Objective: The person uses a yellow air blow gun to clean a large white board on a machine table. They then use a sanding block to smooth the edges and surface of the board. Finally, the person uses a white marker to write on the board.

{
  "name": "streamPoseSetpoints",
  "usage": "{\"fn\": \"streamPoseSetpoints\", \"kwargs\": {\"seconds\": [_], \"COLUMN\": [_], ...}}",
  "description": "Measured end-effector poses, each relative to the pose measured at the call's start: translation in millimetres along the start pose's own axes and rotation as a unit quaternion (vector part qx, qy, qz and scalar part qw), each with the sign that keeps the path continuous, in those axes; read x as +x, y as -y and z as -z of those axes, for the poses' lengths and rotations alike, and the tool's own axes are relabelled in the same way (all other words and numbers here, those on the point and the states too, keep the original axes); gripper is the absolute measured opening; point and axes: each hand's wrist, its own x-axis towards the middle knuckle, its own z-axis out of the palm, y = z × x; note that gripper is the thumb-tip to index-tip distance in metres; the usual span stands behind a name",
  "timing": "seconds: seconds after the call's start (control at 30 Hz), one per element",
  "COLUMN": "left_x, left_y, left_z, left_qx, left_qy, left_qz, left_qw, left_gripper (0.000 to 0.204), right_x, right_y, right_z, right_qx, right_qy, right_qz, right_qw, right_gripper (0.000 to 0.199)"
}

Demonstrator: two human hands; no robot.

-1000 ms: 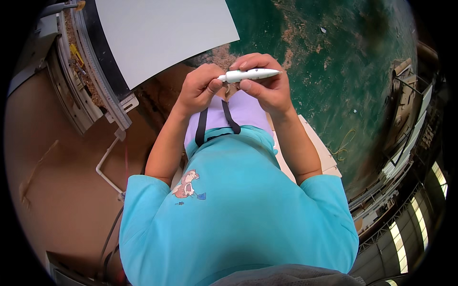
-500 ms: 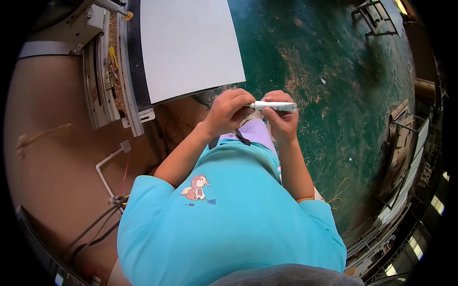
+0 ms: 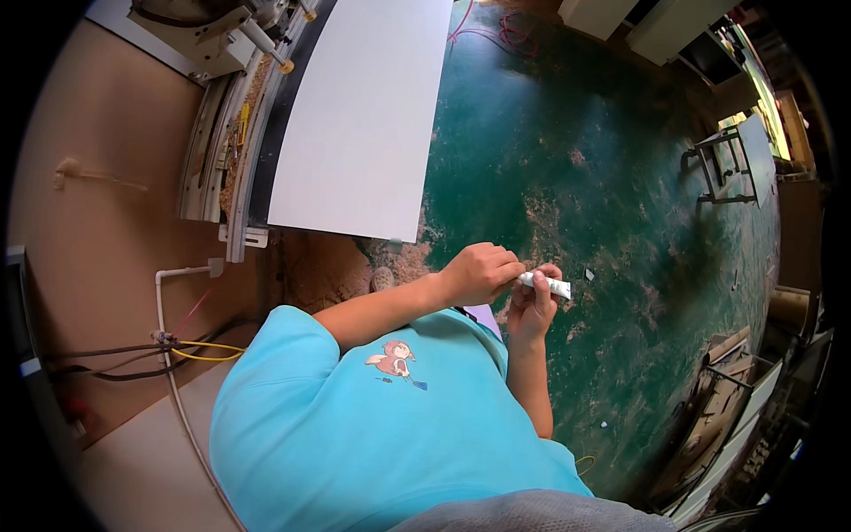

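A small white squeeze tube (image 3: pixel 555 285) lies across my fingers in front of my body, its flat crimped end pointing right. My right hand (image 3: pixel 532 312) is closed around the tube's body, thumb on the near side. At the narrow end, the fingers of my left hand (image 3: pixel 483 273) are pinched together and cover the tip, so whether a cap is on it is hidden. Left of and beyond my hands, a long white panel (image 3: pixel 355 124) rests on the machine bed, apart from both hands.
A machine with a metal rail (image 3: pixel 244 177) runs along the left, a yellow-handled tool (image 3: pixel 243 124) lying on it. Cables (image 3: pixel 124 350) and a white pipe (image 3: pixel 161 306) are at lower left. Sawdust marks the green floor (image 3: pixel 620 222); a metal-legged stand (image 3: pixel 731 168) is at far right.
The view has swung, so the panel and my hands sit lower in it. Both hands still hold the tube, which now tilts slightly down to the right.
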Motion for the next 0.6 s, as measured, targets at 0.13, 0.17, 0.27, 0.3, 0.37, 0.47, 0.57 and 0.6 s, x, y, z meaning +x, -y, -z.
{"fn": "streamPoseSetpoints", "kwargs": {"seconds": [0.13,0.17,0.27,0.3,0.37,0.47,0.57,0.6], "left_x": [48,57,86,95,113,130,145,153], "left_y": [-8,-4,7,9,23,56,90,104], "left_z": [-39,-45,-50,-48,-51,-53,-32,-24], "left_qx": [-0.174,-0.213,-0.230,-0.217,-0.096,-0.084,-0.207,-0.219], "left_qy": [0.024,0.044,0.041,0.029,-0.024,-0.060,-0.047,-0.061], "left_qz": [0.166,0.199,0.218,0.212,0.131,0.164,0.325,0.337], "left_qw": [0.970,0.956,0.948,0.952,0.986,0.981,0.922,0.913], "left_gripper": [0.012,0.012,0.011,0.010,0.008,0.010,0.016,0.016], "right_x": [45,54,88,100,130,181,231,249], "right_y": [50,64,97,96,88,81,84,83], "right_z": [29,31,27,32,22,-6,-37,-46], "right_qx": [0.004,0.015,-0.077,-0.074,-0.078,-0.119,-0.133,-0.140], "right_qy": [0.100,0.133,0.171,0.176,0.145,0.147,0.238,0.256], "right_qz": [-0.036,-0.054,-0.063,-0.059,-0.043,-0.018,-0.106,-0.118], "right_qw": [0.994,0.990,0.980,0.980,0.985,0.982,0.956,0.949], "right_gripper": [0.012,0.015,0.018,0.017,0.011,0.015,0.031,0.029]}}
